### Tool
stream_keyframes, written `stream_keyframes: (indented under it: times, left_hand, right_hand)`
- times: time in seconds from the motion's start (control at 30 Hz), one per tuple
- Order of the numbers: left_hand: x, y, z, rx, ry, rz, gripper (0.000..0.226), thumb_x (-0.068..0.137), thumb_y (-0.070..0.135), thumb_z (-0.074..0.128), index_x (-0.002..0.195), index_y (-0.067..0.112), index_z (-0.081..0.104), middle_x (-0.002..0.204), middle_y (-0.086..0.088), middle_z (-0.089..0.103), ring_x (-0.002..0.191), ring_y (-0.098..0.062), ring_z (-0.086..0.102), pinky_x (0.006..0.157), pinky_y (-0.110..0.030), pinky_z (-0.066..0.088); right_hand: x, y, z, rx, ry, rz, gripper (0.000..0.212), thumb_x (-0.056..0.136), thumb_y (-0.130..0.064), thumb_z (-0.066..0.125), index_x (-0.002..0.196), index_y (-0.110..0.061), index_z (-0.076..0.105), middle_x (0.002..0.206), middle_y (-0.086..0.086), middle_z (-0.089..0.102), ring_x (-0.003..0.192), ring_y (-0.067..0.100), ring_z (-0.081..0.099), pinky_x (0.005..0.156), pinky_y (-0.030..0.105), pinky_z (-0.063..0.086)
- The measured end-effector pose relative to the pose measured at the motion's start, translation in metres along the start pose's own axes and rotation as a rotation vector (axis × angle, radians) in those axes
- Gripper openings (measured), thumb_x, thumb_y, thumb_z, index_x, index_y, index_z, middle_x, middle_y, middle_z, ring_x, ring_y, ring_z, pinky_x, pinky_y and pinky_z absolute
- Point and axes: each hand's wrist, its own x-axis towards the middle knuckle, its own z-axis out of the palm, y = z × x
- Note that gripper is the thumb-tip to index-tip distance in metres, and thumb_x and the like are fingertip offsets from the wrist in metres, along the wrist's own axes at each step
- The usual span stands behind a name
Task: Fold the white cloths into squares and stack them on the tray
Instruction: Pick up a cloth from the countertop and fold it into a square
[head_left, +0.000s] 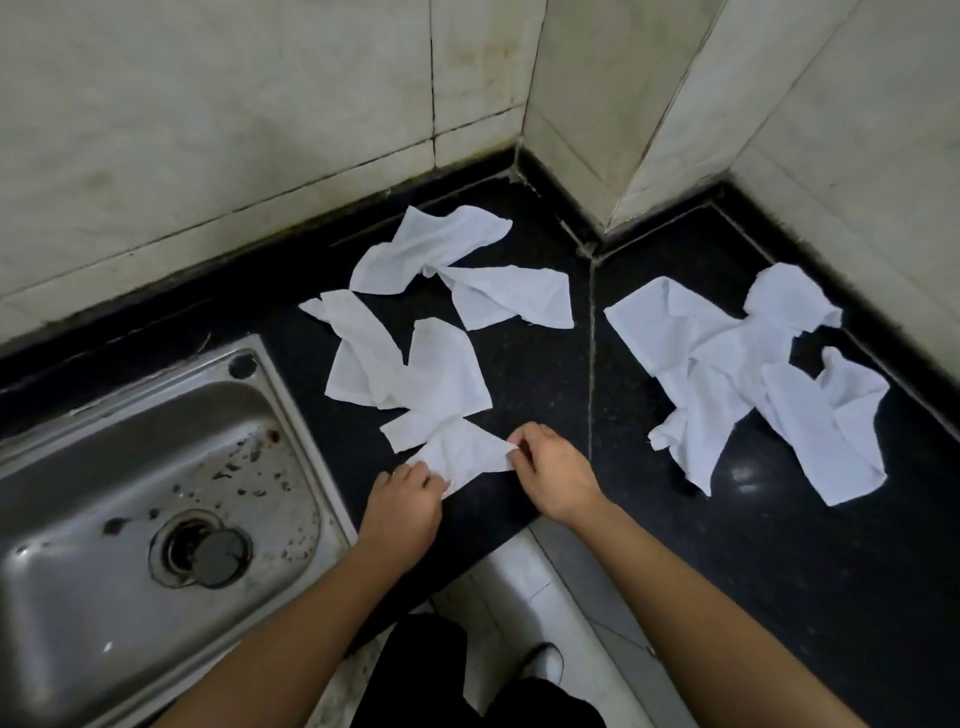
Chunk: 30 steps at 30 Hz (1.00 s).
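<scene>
**Work piece.** One white cloth lies crumpled at the near edge of the black counter, just right of the sink. It is not yet flat, and no fold line is formed.

**Hands.** The left hand pinches the cloth's near-left corner. The right hand pinches the right corner, fingertips closed on the edge. The cloth spans the gap between them.

**Handling.** Judged from the creases and limp drape, the material is thin, light and soft, with no stiffness of its own. It should not slip on the counter, but it will not hold a shape unless pressed. Take hold at the corners or along a hem. Draw it taut, lay it flat, then bring corner to corner. Smooth each fold with flat fingers, or the crease will likely spring open.

**Remaining stock.** A loose group of unfolded cloths lies just behind the work piece, some overlapping. A second group lies well apart to the right, near the tiled wall.

**Not determinable.**
- No tray is in view, so the stacking location cannot be stated.
- No folded square is in view.
- The cloth count is uncertain, since overlaps hide the edges.
- The near-left corner is covered by the left hand.
- The sink is cut off at the left edge of the view.
</scene>
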Motion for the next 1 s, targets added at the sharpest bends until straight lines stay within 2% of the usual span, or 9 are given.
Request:
stream_keyframes:
  times: [0.17, 0.23, 0.33, 0.5, 0.6, 0.73, 0.8, 0.87, 1.0]
  left_hand:
    - [0.024, 0.012, -0.041, -0.053, 0.098, -0.08, 0.021, 0.066, 0.012, 0.08, 0.084, 0.014, 0.067, 0.073, -0.003, 0.065, 0.064, -0.026, 0.062, 0.059, -0.034, 0.048]
    - [0.034, 0.02, -0.066, -0.085, 0.153, -0.112, 0.021, 0.067, 0.012, 0.076, 0.081, 0.013, 0.062, 0.064, -0.002, 0.061, 0.056, -0.026, 0.059, 0.053, -0.03, 0.041]
    - [0.043, 0.034, -0.099, -0.144, 0.272, -0.151, 0.022, 0.075, 0.013, 0.07, 0.094, 0.011, 0.06, 0.057, -0.002, 0.062, 0.048, -0.027, 0.057, 0.048, -0.027, 0.03]
    - [0.048, 0.058, -0.129, -0.121, 0.412, -0.077, 0.016, 0.088, 0.015, 0.067, 0.105, 0.014, 0.066, 0.066, -0.003, 0.068, 0.056, -0.029, 0.063, 0.049, -0.028, 0.039]
    - [0.048, 0.076, -0.141, 0.023, 0.428, -0.012, 0.03, 0.078, 0.011, 0.08, 0.106, 0.014, 0.07, 0.062, -0.003, 0.067, 0.049, -0.029, 0.062, 0.044, -0.03, 0.047]
    - [0.047, 0.094, -0.157, 0.225, 0.479, 0.06, 0.048, 0.062, 0.013, 0.091, 0.107, 0.007, 0.074, 0.049, -0.003, 0.057, 0.035, -0.027, 0.052, 0.043, -0.023, 0.027]
    - [0.046, 0.099, -0.162, 0.331, 0.441, 0.103, 0.051, 0.046, 0.006, 0.094, 0.094, 0.01, 0.075, 0.049, -0.001, 0.054, 0.037, -0.026, 0.051, 0.046, -0.025, 0.028]
    - [0.048, 0.104, -0.167, 0.382, 0.414, 0.123, 0.045, 0.04, -0.005, 0.086, 0.077, 0.014, 0.069, 0.052, 0.0, 0.051, 0.042, -0.025, 0.049, 0.048, -0.025, 0.026]
    - [0.058, 0.115, -0.178, 0.237, 0.513, 0.066, 0.013, 0.072, 0.01, 0.083, 0.079, 0.016, 0.074, 0.079, -0.001, 0.066, 0.063, -0.025, 0.061, 0.049, -0.029, 0.041]
  right_hand:
    - [-0.009, 0.01, -0.055, 0.008, 0.125, -0.037, 0.01, 0.102, -0.031, 0.047, 0.105, -0.025, 0.053, 0.102, -0.005, 0.062, 0.089, 0.019, 0.061, 0.075, 0.036, 0.048]
    - [-0.014, 0.017, -0.072, 0.049, 0.194, -0.039, 0.009, 0.101, -0.031, 0.047, 0.104, -0.025, 0.053, 0.1, -0.006, 0.061, 0.089, 0.017, 0.06, 0.074, 0.035, 0.047]
    - [-0.027, 0.026, -0.098, 0.11, 0.281, -0.101, 0.009, 0.1, -0.03, 0.049, 0.104, -0.026, 0.056, 0.1, -0.009, 0.061, 0.089, 0.012, 0.058, 0.075, 0.031, 0.045]
    - [-0.055, 0.043, -0.143, 0.1, 0.365, -0.231, 0.014, 0.101, -0.033, 0.049, 0.107, -0.028, 0.061, 0.101, -0.01, 0.06, 0.089, 0.008, 0.056, 0.078, 0.028, 0.047]
    - [-0.072, 0.058, -0.161, 0.062, 0.39, -0.263, 0.016, 0.102, -0.035, 0.049, 0.109, -0.028, 0.061, 0.102, -0.009, 0.058, 0.089, 0.009, 0.057, 0.078, 0.028, 0.048]
    - [-0.09, 0.077, -0.175, 0.029, 0.405, -0.274, 0.021, 0.102, -0.035, 0.048, 0.117, -0.026, 0.06, 0.101, -0.011, 0.053, 0.09, 0.012, 0.059, 0.078, 0.028, 0.046]
    - [-0.096, 0.085, -0.179, 0.021, 0.406, -0.279, 0.023, 0.103, -0.034, 0.048, 0.119, -0.025, 0.062, 0.099, -0.011, 0.05, 0.088, 0.012, 0.057, 0.078, 0.028, 0.045]
    - [-0.099, 0.092, -0.184, 0.022, 0.414, -0.3, 0.022, 0.103, -0.034, 0.048, 0.113, -0.026, 0.065, 0.098, -0.011, 0.05, 0.088, 0.012, 0.057, 0.08, 0.029, 0.047]
    - [-0.096, 0.101, -0.198, 0.02, 0.454, -0.335, 0.022, 0.103, -0.03, 0.05, 0.11, -0.022, 0.069, 0.098, -0.008, 0.053, 0.09, 0.012, 0.056, 0.082, 0.026, 0.045]
